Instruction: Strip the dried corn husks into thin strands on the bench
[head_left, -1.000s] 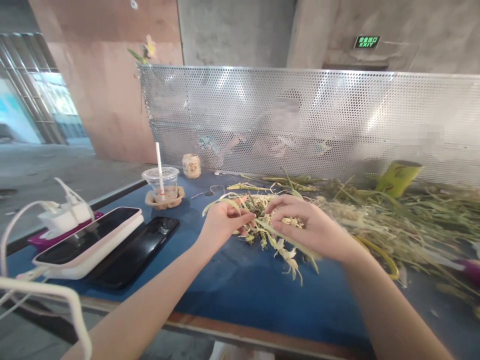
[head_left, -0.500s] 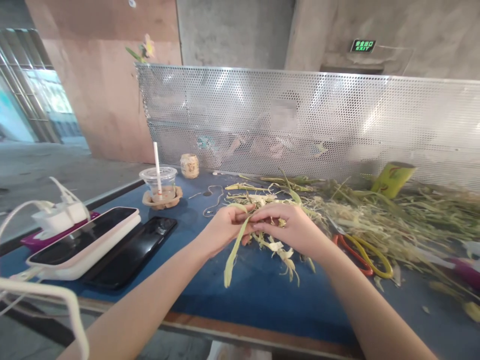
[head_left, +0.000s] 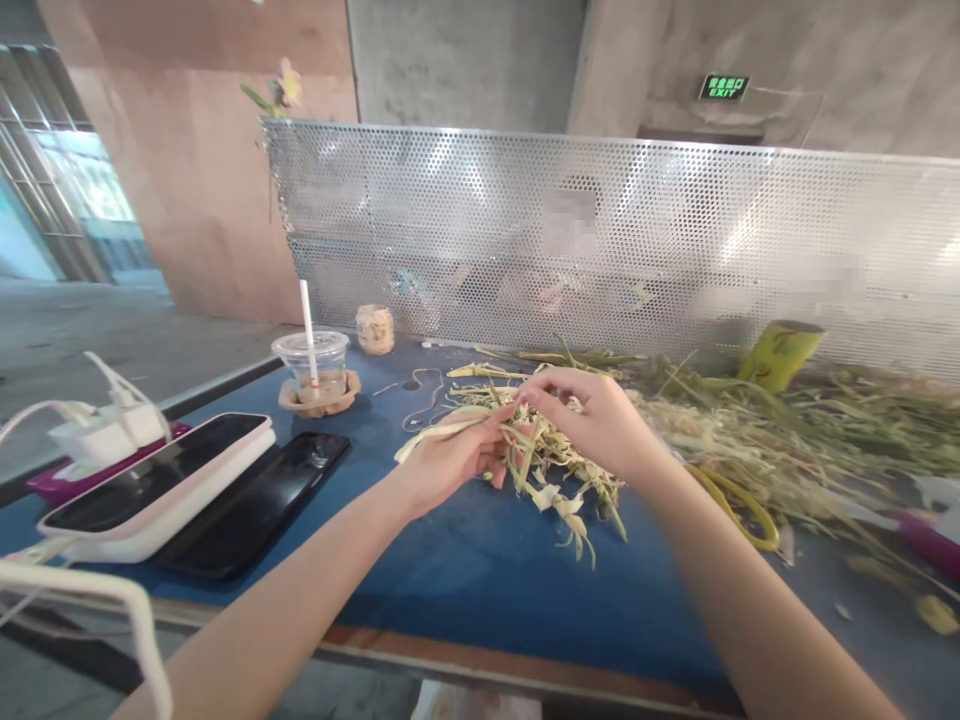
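In the middle of the head view, my left hand (head_left: pixel 454 458) is closed on a pale green leaf strip (head_left: pixel 431 432), which lies back over the hand toward the left. My right hand (head_left: pixel 589 415) meets it at the fingertips in a pinch. Whatever thin piece is between the right fingers is too small to make out. Beneath and behind both hands spreads a loose heap of dry plant strips (head_left: pixel 566 500), partly covered by them. A pair of scissors with a yellow handle (head_left: pixel 739 510) lies beside my right forearm, which hides part of it.
On the left are a black phone (head_left: pixel 259 505), a phone on a white block (head_left: pixel 161 490), white chargers (head_left: pixel 112 430) and a lidded plastic cup (head_left: pixel 311 365) with a straw. A woven jar (head_left: pixel 375 330) stands near the perforated metal panel (head_left: pixel 480 220). A yellow-green cylinder (head_left: pixel 781 357) stands among plant fibres (head_left: pixel 795 450).
The leaf strip, earlier hanging down toward me, now lies back over my left hand. My right hand has risen slightly. My right forearm now covers the orange scissor handle.
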